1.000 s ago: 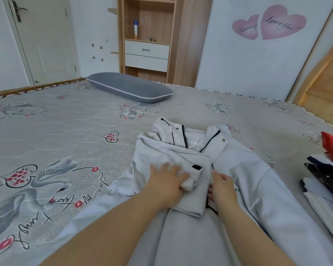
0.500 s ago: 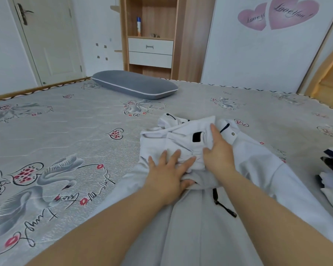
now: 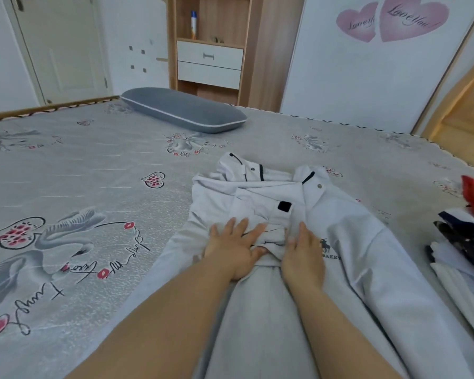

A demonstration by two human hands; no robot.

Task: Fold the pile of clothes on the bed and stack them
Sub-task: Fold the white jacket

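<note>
White shirt (image 3: 348,242) lies mid-bed (image 3: 80,187), its horse logo lettering reading partly "BAEEY", possibly cut off. Left hand (image 3: 231,248) and right hand (image 3: 303,251) press flat, fingers straight, on its folded sleeve. Clothes pile (image 3: 463,247), right, is cropped. Wall hearts (image 3: 391,19) read "Love You".

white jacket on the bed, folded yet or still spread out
Partly folded. The white jacket's left sleeve lies folded across its chest under the left hand and right hand; its right sleeve and body are still spread.
</note>
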